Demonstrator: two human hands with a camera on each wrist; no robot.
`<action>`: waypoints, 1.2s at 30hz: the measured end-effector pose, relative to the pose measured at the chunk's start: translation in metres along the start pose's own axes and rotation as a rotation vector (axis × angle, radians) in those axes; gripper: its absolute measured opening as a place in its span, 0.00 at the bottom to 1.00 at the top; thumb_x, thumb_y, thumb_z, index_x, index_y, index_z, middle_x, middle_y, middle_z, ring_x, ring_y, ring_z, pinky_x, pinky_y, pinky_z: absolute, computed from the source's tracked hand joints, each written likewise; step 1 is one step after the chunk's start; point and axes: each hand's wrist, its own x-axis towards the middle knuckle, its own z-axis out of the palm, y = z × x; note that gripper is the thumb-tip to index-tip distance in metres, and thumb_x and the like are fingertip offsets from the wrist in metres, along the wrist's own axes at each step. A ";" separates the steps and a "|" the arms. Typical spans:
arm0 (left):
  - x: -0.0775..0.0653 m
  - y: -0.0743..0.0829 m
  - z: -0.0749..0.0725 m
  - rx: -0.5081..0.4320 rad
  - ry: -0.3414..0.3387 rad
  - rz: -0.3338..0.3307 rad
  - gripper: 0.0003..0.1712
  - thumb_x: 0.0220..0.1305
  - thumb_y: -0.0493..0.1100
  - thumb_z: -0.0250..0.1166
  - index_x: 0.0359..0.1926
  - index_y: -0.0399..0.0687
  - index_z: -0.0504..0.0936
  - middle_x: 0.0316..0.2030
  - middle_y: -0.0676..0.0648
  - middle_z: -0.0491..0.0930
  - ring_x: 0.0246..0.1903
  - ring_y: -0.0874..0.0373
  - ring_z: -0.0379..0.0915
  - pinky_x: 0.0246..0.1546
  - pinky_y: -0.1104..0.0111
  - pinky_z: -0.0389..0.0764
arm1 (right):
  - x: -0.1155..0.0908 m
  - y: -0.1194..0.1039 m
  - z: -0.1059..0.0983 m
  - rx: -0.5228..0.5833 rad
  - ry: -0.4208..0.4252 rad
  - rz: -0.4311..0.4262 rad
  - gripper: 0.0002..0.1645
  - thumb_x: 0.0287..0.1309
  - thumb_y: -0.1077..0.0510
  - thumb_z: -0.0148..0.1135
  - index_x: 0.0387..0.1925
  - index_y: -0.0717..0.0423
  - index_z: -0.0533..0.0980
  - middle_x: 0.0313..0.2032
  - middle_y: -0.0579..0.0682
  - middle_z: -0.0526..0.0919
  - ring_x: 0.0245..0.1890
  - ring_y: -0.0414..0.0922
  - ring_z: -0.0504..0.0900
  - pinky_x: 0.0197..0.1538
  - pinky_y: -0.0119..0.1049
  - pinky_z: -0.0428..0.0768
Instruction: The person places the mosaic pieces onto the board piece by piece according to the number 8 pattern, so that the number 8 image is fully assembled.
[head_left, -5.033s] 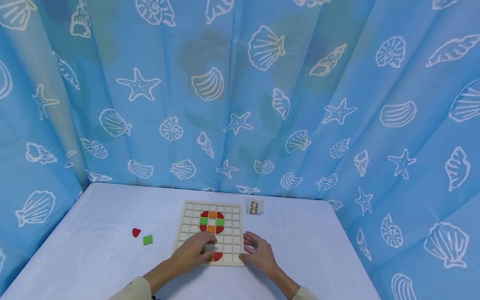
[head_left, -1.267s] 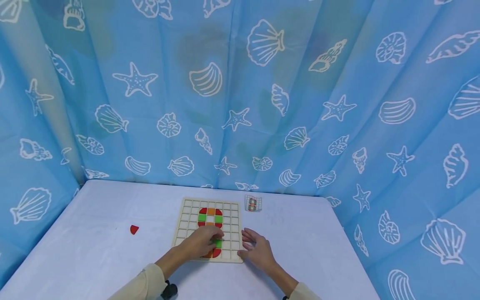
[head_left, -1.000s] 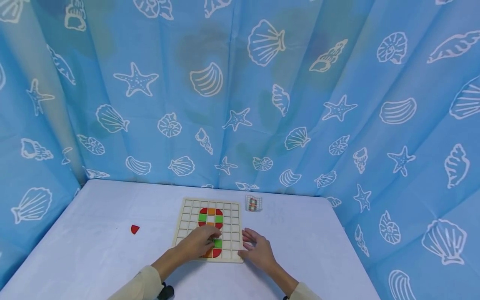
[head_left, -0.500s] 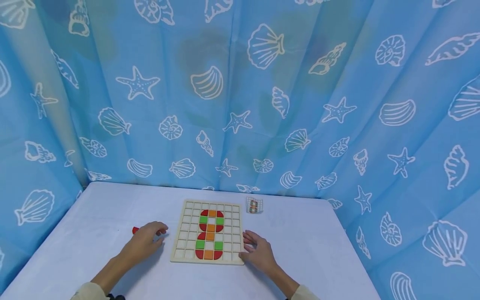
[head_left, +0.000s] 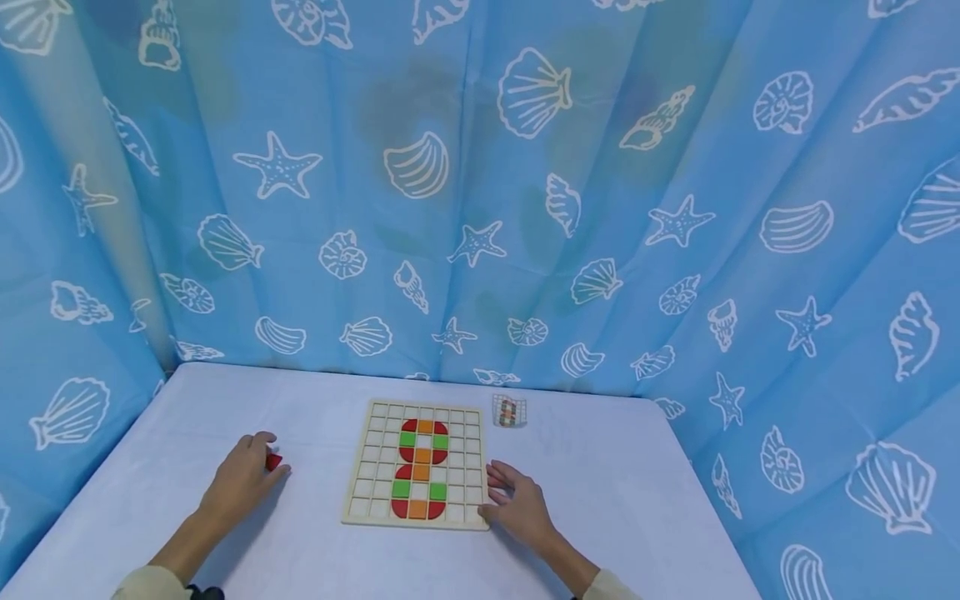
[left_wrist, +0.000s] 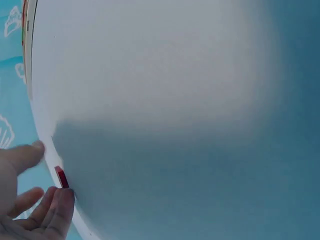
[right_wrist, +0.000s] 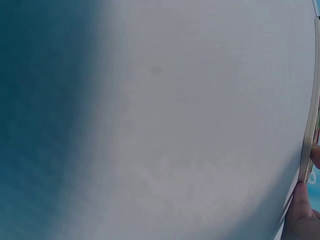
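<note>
My left hand (head_left: 238, 482) is over the table at left, its thumb and fingers spread about a red quarter-round tile (head_left: 273, 462). In the left wrist view, fingertips (left_wrist: 64, 197) lie against or right beside the red tile (left_wrist: 61, 177), with the thumb held apart from it. A pale square grid board (head_left: 367, 479) lies in the middle, with red, green and orange tiles set in an 8-like figure. The cell right of its middle orange tile (head_left: 421, 472) is bare. My right hand (head_left: 521, 508) rests its thumb and fingers against the board's right edge, fingers relaxed.
A small printed pattern card (head_left: 509, 412) lies beyond the board's right back corner. The table (head_left: 615, 483) has a white cover. A blue shell-print curtain (head_left: 480, 192) hangs behind and around it.
A green tile left the table and now sits in the board's lower right loop. My left hand then moved from the board leftward to the red tile. My right hand stayed at the board's edge.
</note>
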 end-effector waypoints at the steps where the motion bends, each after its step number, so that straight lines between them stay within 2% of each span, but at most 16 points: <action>1: 0.001 0.001 0.000 -0.020 -0.006 -0.004 0.32 0.55 0.37 0.73 0.55 0.25 0.68 0.42 0.30 0.73 0.43 0.39 0.75 0.47 0.48 0.79 | 0.000 0.000 0.000 0.001 0.002 0.002 0.46 0.42 0.71 0.75 0.65 0.67 0.66 0.59 0.59 0.77 0.57 0.53 0.78 0.50 0.30 0.79; 5: 0.004 0.006 0.002 -0.065 0.001 -0.001 0.32 0.54 0.33 0.72 0.56 0.25 0.67 0.43 0.30 0.74 0.46 0.36 0.74 0.47 0.47 0.79 | 0.001 0.001 0.000 -0.007 0.006 0.014 0.46 0.42 0.70 0.75 0.65 0.66 0.66 0.59 0.58 0.77 0.57 0.53 0.78 0.49 0.30 0.80; 10: 0.009 0.008 0.003 -0.010 0.025 -0.023 0.35 0.54 0.38 0.74 0.54 0.23 0.67 0.44 0.25 0.71 0.46 0.33 0.72 0.45 0.47 0.80 | 0.000 0.001 0.001 -0.007 0.007 0.004 0.46 0.42 0.70 0.75 0.65 0.67 0.66 0.59 0.58 0.77 0.56 0.53 0.78 0.49 0.30 0.80; 13: 0.014 0.008 0.003 0.012 0.024 -0.026 0.32 0.55 0.37 0.72 0.52 0.22 0.67 0.43 0.26 0.71 0.45 0.33 0.72 0.45 0.48 0.80 | 0.000 0.001 0.000 -0.002 0.007 -0.005 0.46 0.42 0.71 0.75 0.65 0.67 0.66 0.59 0.59 0.77 0.56 0.53 0.78 0.49 0.30 0.80; 17: 0.020 0.009 0.007 -0.023 0.026 0.043 0.22 0.55 0.28 0.68 0.49 0.25 0.70 0.40 0.32 0.74 0.42 0.39 0.73 0.46 0.49 0.79 | 0.000 0.001 0.000 0.012 -0.002 -0.007 0.46 0.43 0.70 0.75 0.65 0.67 0.66 0.59 0.59 0.76 0.57 0.53 0.78 0.50 0.30 0.79; 21: 0.021 0.013 0.014 -0.076 0.033 0.138 0.25 0.49 0.20 0.66 0.50 0.32 0.73 0.43 0.38 0.76 0.44 0.43 0.74 0.49 0.49 0.78 | 0.001 0.002 0.000 0.009 -0.005 -0.007 0.46 0.43 0.69 0.75 0.66 0.66 0.66 0.59 0.58 0.76 0.57 0.52 0.78 0.50 0.30 0.79; 24: 0.018 0.014 0.015 -0.080 0.012 0.134 0.27 0.47 0.23 0.68 0.51 0.35 0.74 0.46 0.37 0.75 0.48 0.41 0.72 0.51 0.47 0.77 | 0.001 0.003 0.000 0.007 -0.009 -0.026 0.46 0.43 0.70 0.75 0.65 0.67 0.66 0.58 0.59 0.77 0.56 0.53 0.78 0.50 0.31 0.79; 29: 0.017 0.014 0.010 -0.062 -0.058 0.075 0.26 0.45 0.32 0.72 0.48 0.33 0.76 0.43 0.37 0.75 0.44 0.43 0.71 0.47 0.48 0.79 | 0.000 0.002 -0.002 -0.011 -0.015 -0.062 0.45 0.42 0.71 0.74 0.64 0.69 0.66 0.58 0.60 0.77 0.56 0.53 0.78 0.50 0.31 0.79; 36: 0.019 0.014 0.010 -0.114 -0.094 0.107 0.23 0.46 0.24 0.70 0.47 0.32 0.77 0.40 0.40 0.77 0.41 0.46 0.74 0.46 0.51 0.80 | 0.000 0.002 -0.001 -0.006 -0.009 -0.046 0.46 0.41 0.72 0.74 0.65 0.69 0.66 0.58 0.60 0.77 0.56 0.54 0.78 0.50 0.31 0.80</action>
